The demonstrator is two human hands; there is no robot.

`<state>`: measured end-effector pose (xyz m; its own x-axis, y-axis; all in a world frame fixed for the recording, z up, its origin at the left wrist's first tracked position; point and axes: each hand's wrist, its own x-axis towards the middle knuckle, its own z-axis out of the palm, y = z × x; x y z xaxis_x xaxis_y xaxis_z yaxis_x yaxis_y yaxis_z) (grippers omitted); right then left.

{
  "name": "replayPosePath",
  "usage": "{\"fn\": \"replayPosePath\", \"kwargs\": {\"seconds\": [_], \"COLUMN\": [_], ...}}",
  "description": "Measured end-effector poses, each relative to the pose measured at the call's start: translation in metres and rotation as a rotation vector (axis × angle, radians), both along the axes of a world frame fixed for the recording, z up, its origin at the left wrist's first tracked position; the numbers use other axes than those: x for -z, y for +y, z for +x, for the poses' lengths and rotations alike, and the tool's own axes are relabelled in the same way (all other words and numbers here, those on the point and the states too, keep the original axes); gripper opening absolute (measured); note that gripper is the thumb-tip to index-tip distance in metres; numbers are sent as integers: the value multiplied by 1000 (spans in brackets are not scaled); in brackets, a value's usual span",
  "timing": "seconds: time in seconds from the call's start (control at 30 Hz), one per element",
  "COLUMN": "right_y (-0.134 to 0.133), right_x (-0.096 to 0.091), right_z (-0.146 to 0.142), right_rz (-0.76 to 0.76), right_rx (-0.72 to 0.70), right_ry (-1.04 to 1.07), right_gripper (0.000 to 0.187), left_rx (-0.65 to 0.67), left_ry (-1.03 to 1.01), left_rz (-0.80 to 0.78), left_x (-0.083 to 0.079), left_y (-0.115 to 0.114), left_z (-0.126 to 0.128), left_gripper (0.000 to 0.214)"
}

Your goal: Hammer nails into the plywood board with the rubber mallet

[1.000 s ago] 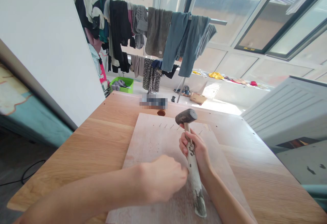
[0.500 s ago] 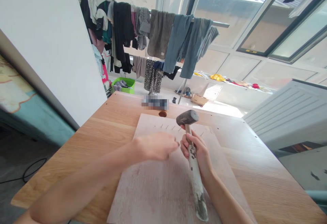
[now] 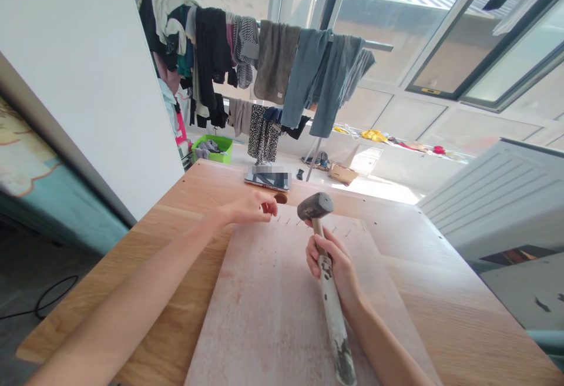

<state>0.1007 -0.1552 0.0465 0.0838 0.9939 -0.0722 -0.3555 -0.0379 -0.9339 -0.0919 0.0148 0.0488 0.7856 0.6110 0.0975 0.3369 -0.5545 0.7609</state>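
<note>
My right hand [image 3: 337,265] is wrapped round the upper handle of a hammer [image 3: 328,298]. The hammer has a short, dark cylindrical head and a pale, worn handle with dark patches. It is held above a whitish wooden board [image 3: 251,321], head away from me. Several thin nails [image 3: 288,220] stand in a row near the board's far edge, some hidden behind the hammer. At the row's left end is my left hand [image 3: 252,207], its fingers curled together close to the board. What its fingertips hold, if anything, is too small to make out.
The board lies on a wooden table [image 3: 171,245]. Past its far edge are a small round brown object [image 3: 281,198] and a flat dark device [image 3: 267,179], partly pixelated. Clothes [image 3: 277,60] hang on a rack beyond, near a green basket [image 3: 224,150]. A white panel [image 3: 101,74] stands left.
My left hand has moved away from beside the hammer, to the left and farther out, reaching the row's left end. The right hand and hammer have shifted slightly left and nearer.
</note>
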Motion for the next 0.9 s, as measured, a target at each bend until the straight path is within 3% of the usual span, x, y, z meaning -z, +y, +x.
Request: {"fn": "replayPosePath", "kwargs": {"seconds": [0.43, 0.7, 0.9], "right_y": [-2, 1, 14], "right_x": [-2, -27, -28], "right_z": [-6, -18, -34], "right_rz": [-33, -90, -18], "right_rx": [-60, -168, -244], "right_ry": [-62, -199, -207], "right_gripper": [38, 40, 31], "left_rx": [56, 13, 12], "left_ry": [35, -39, -44], "left_rz": [-26, -144, -92], "left_x": [2, 10, 12], "left_y": [2, 6, 7], "left_z": [-6, -8, -9], "left_gripper": [19, 34, 20]}}
